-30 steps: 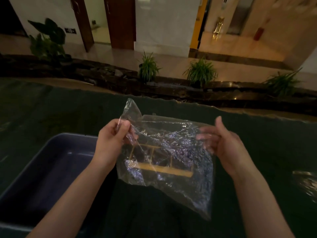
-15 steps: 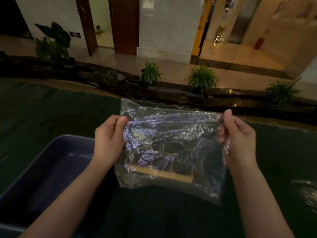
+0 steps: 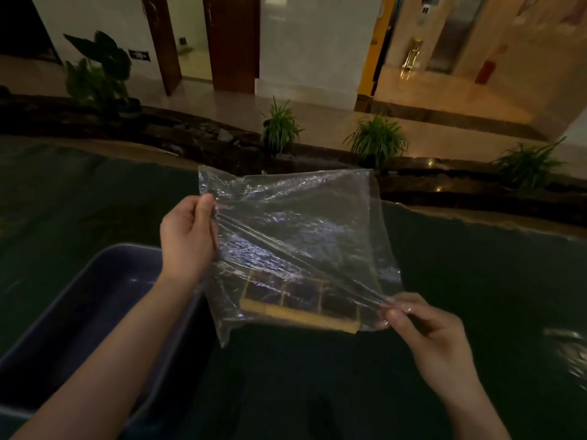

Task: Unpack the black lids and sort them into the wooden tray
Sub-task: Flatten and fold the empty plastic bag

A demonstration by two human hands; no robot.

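A clear, crinkled plastic bag (image 3: 295, 236) is stretched flat in the air over the dark table. My left hand (image 3: 187, 236) pinches its upper left edge. My right hand (image 3: 425, 331) pinches its lower right corner. Through the bag I see the wooden tray (image 3: 305, 319) on the table, a light frame with dividers and dark compartments. Whether black lids lie in those compartments I cannot tell. The bag looks flat and holds nothing that I can make out.
A large grey-blue plastic bin (image 3: 104, 281) stands at the lower left, under my left forearm. The table wears a dark green cloth (image 3: 476, 255). Another crumpled piece of clear plastic (image 3: 568, 347) lies at the right edge. Potted plants and a stone ledge stand beyond the table.
My right hand has dropped from the bag's upper right corner to its lower right corner, and the bag is now pulled taut on a diagonal. My left hand has kept its grip.
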